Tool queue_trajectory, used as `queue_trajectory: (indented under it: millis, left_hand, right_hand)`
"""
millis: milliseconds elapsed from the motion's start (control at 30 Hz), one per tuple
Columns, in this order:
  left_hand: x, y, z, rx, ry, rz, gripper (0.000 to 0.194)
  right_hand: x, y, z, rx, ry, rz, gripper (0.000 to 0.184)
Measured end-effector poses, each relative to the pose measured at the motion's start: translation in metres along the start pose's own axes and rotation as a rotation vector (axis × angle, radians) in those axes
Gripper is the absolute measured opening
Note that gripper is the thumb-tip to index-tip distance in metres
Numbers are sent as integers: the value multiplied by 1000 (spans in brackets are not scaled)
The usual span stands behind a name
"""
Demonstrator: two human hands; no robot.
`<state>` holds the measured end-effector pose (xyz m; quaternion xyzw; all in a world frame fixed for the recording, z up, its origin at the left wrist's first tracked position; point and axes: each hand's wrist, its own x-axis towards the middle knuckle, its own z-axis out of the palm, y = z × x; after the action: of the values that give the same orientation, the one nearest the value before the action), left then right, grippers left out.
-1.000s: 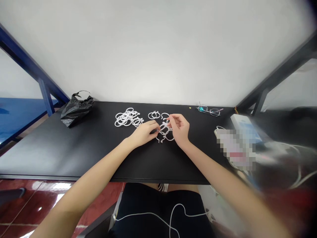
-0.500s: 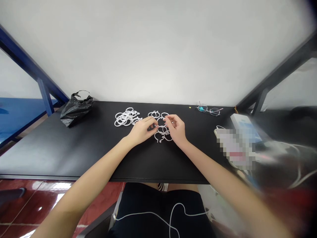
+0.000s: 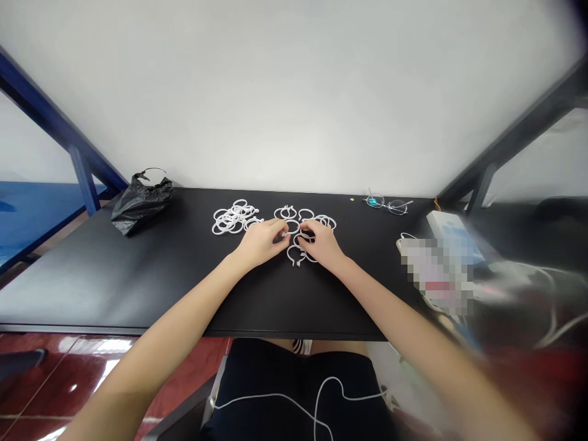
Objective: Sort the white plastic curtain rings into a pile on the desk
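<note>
Over the middle of the black table, my left hand (image 3: 264, 240) pinches a white plastic ring (image 3: 292, 227) with thumb and index finger. My right hand (image 3: 321, 241) closes on the right side of that same ring, its fingers bent and hiding part of it. Several more white rings, some showing a gap with small knobbed ends, lie below and behind my hands, such as the open ring (image 3: 293, 255) near my right thumb. Rings also lie at the right (image 3: 327, 220), just beyond my right hand. Left of my left hand is a loose pile of rings (image 3: 234, 218).
A black plastic bag (image 3: 143, 202) sits at the table's left rear. Eyeglasses (image 3: 386, 204) lie at the back right. A white box (image 3: 452, 229) and a blurred-out object (image 3: 434, 275) are at the right. A white cable (image 3: 275, 395) crosses my lap.
My right hand has moved slightly left and down, closer to my left hand, uncovering rings behind it. A ring now spans between both hands. My left hand has barely moved.
</note>
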<state>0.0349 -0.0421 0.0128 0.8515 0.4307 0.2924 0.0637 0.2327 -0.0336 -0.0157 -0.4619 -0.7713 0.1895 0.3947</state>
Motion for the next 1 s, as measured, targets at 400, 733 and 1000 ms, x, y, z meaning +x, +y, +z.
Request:
queue_trajectory:
  millis: [400,733,1000]
  left_hand:
    - [1,-1,0,9,-16,-25,6]
    - [0,1,-1,8,-58,-28,5]
    - [1,0,0,17,-121,-17,5]
  right_hand:
    - [0,-7,-2,38,144,2,19]
    - [-2,-16,-3,221,321,78,14]
    - [-2,-12,-1,302,319,119,14]
